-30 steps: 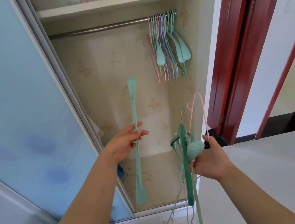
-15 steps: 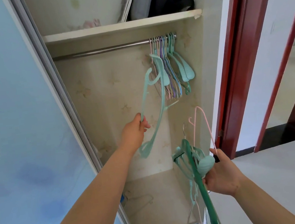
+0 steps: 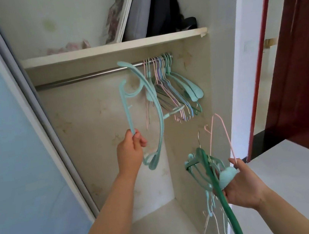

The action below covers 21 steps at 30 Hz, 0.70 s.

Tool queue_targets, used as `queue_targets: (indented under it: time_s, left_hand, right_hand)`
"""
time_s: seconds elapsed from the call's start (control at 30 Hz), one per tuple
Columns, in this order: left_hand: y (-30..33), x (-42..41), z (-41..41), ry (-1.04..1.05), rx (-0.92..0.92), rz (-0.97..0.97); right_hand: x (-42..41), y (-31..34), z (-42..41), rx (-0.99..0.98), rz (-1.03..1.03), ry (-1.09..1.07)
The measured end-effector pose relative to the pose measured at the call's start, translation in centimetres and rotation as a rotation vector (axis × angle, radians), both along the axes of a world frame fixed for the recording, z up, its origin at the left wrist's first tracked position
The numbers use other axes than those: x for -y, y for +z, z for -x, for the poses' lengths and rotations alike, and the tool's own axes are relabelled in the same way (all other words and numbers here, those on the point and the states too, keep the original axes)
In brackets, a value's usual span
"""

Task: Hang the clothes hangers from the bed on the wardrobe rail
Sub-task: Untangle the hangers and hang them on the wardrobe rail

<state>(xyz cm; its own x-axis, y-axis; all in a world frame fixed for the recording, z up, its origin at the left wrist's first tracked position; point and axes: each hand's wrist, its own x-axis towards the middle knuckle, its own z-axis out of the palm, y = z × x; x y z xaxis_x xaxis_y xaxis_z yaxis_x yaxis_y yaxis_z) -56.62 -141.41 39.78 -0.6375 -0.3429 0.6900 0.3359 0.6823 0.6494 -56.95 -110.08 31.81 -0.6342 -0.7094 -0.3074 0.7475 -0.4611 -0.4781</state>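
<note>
Open wardrobe, rail [image 3: 90, 76] under shelf [image 3: 114, 48], hung hangers [image 3: 173, 87] crowded far right. Left hand [image 3: 130, 152], fingers pinching mint hanger [image 3: 142, 106], hook near rail, probably not yet on. Right hand [image 3: 242, 185] gripping bundle [image 3: 208, 168]. Next: lift hook over rail, release.

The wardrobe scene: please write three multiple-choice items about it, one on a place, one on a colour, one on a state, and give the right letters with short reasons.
1. Where on the rail do the hung hangers cluster?
A. right end
B. left end
C. middle

2. What colour is the hanger in the left hand?
A. red
B. mint green
C. black

3. What is the state of the right hand?
A. empty
B. flat on the shelf
C. gripping a bunch of hangers

Answers:
1 A: they crowd by the right wall.
2 B: its plastic is pale mint.
3 C: its fingers close around several hangers.
</note>
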Motion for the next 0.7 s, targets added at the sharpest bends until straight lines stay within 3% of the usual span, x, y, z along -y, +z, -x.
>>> queue_targets:
  time_s: [0.13,0.47,0.7]
  left_hand:
    - [0.7,2.2,0.8,-0.104,-0.009,-0.024]
    - [0.8,2.8,1.1,-0.109,-0.396,-0.249]
    - [2.8,2.9,4.5,0.055,-0.251,-0.106]
  right_hand:
    - [1.2,-0.3,0.5,0.018,-0.026,-0.07]
    - [4.3,0.5,0.6,0.009,-0.087,-0.108]
    - [6.1,1.1,1.3,-0.039,-0.111,-0.101]
